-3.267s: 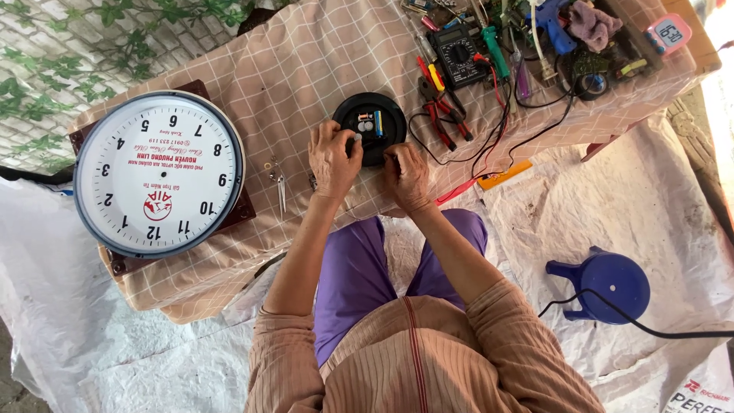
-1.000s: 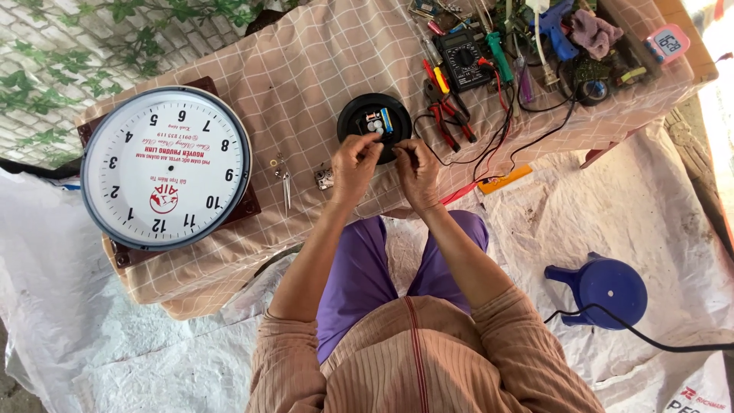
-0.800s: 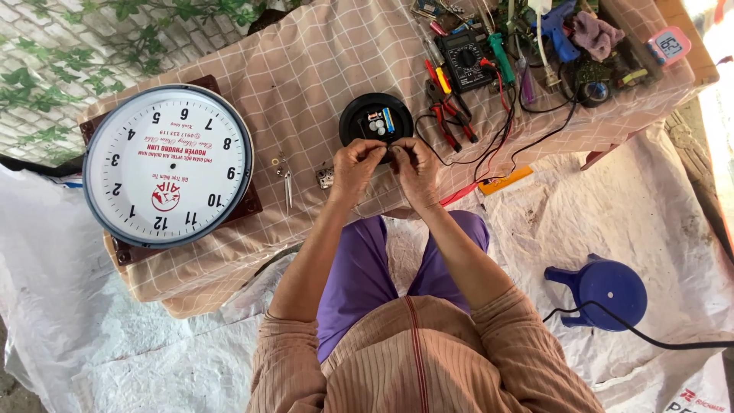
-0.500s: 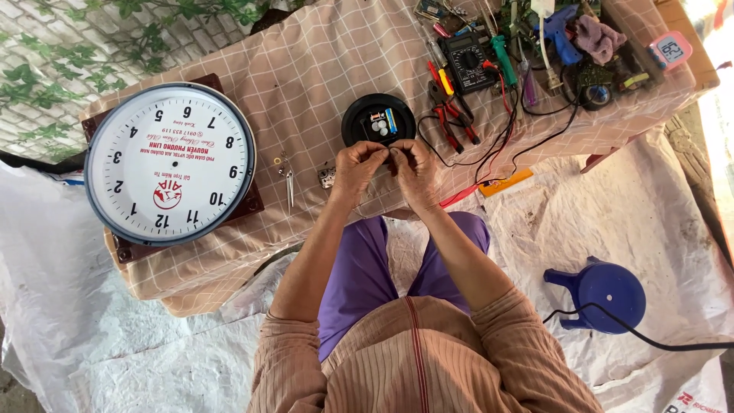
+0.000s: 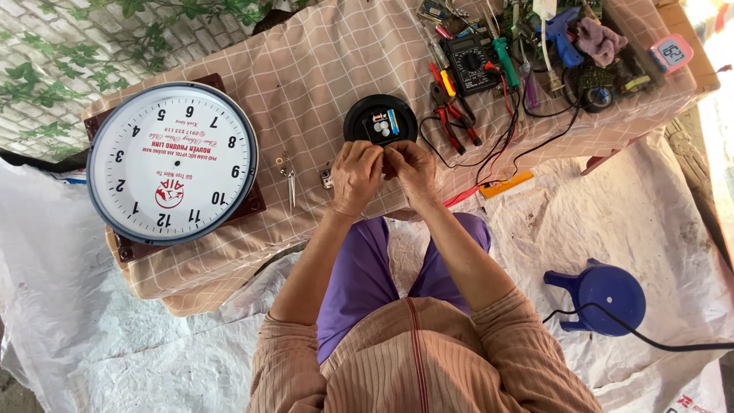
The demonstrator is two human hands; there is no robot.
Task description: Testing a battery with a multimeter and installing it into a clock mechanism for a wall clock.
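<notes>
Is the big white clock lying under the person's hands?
No, the big white clock lies off to the side, apart from both hands, which meet near the small black round part.

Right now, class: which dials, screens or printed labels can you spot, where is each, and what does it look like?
Wall clock: left on the checked cloth, round, white printed face with a red logo.
Multimeter: top centre among the tools, black, with a round dial.
Small digital display: top right corner, pink case, pale screen.
Printed sack: bottom right, white with red print.
</notes>
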